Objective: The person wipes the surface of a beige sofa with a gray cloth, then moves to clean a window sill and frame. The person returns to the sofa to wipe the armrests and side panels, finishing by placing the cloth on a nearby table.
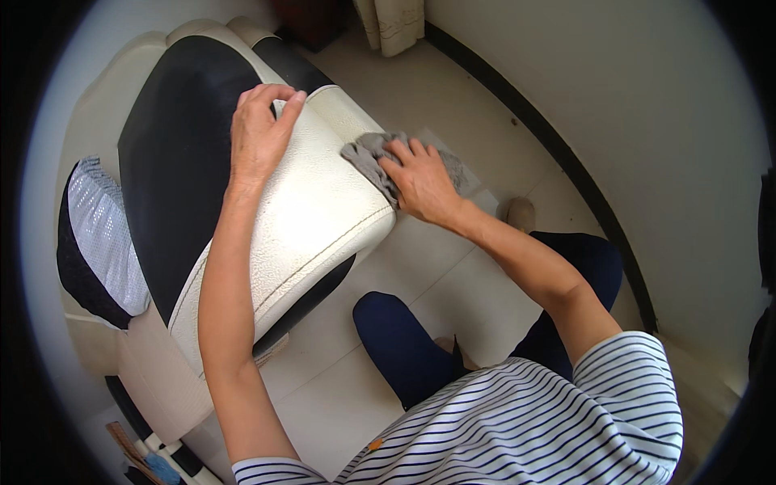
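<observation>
A white leather sofa arm (315,182) with stitched seams slopes in front of me, beside a black seat section (182,139). My right hand (422,182) presses a crumpled grey cloth (373,160) against the outer side of the arm, fingers spread over it. My left hand (260,130) is over the border between the black and white leather. Its fingers are bent, the thumb stands off from the palm, and nothing shows in its grasp. Whether it touches the leather is hard to tell.
A silvery cushion with black trim (103,236) lies on the sofa's left. Pale floor tiles (339,376) run under my knees. A curtain (391,24) hangs at the top, and a wall with dark skirting (545,133) curves along the right. Assorted items (160,467) sit at lower left.
</observation>
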Available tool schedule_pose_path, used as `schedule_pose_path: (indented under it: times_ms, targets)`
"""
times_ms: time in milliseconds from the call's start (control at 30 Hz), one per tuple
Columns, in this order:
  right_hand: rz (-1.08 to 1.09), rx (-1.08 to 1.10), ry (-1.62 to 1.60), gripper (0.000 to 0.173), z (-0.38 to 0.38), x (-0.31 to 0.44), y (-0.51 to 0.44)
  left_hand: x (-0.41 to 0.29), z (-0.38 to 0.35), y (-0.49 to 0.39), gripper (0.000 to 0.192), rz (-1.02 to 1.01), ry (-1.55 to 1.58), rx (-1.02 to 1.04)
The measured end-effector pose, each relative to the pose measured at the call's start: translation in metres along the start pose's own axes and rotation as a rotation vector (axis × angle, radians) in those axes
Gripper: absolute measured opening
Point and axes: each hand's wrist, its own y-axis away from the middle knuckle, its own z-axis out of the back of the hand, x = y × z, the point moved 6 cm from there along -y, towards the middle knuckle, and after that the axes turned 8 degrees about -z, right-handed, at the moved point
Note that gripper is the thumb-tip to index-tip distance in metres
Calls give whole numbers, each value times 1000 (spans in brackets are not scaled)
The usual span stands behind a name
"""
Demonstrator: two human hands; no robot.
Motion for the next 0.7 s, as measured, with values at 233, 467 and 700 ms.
schedule_pose_path:
  times_ms: [233, 467, 700]
  targets:
    - [79, -63, -88, 34, -15, -2, -16, 2, -7, 0, 26, 30, 2, 74]
    - [145, -219, -103, 37, -73, 12, -204, 10, -7, -1, 27, 51, -32, 60]
    - [213, 97, -287, 29, -18, -22, -44, 8, 2, -3, 24, 94, -9, -8]
